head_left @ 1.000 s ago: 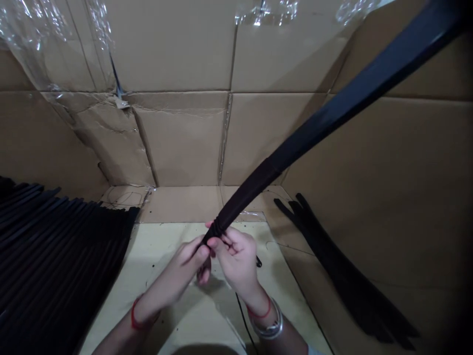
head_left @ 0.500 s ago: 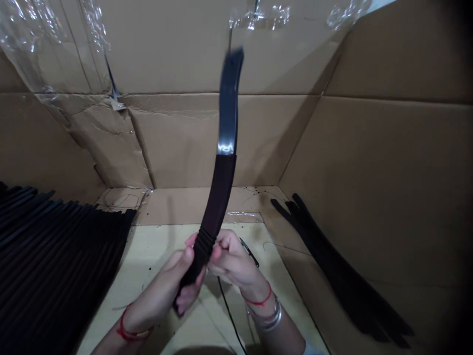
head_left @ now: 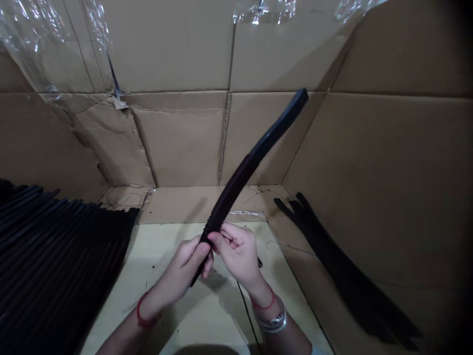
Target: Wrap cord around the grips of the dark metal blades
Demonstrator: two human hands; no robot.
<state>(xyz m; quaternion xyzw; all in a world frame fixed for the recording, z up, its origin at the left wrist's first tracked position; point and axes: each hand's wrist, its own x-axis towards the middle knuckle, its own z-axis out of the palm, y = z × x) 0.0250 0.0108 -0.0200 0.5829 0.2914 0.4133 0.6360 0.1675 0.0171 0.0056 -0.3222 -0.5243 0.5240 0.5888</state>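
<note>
Over a pale board [head_left: 173,315] at the bottom of a cardboard-lined enclosure, both forearms reach in from six o'clock and meet at the centre. The left hand [head_left: 183,268] is closed around the lower part of one black strip [head_left: 236,181], its thumb pressed on top. The right hand [head_left: 236,254] is curled beside it, palm turned inward, with its fingertips [head_left: 219,237] gripping the strip just above the left hand. The strip's short tail pokes out below the left fist toward seven o'clock, while its long, gently bowed length rises toward one o'clock, its upper tip touching nothing. The hands sit well apart from a black strip pile [head_left: 55,261] at nine o'clock, which runs along the board's left edge, and a narrow black strip bundle [head_left: 343,266] at four o'clock, which lies beyond the right edge. A cardboard back wall [head_left: 177,143] stands beyond the board's far edge at twelve o'clock, leaving room around the raised strip. There are two hands, one strip in hand, and two red wrist cords [head_left: 142,311], one per wrist. The pile holds too many strips to count exactly.
</note>
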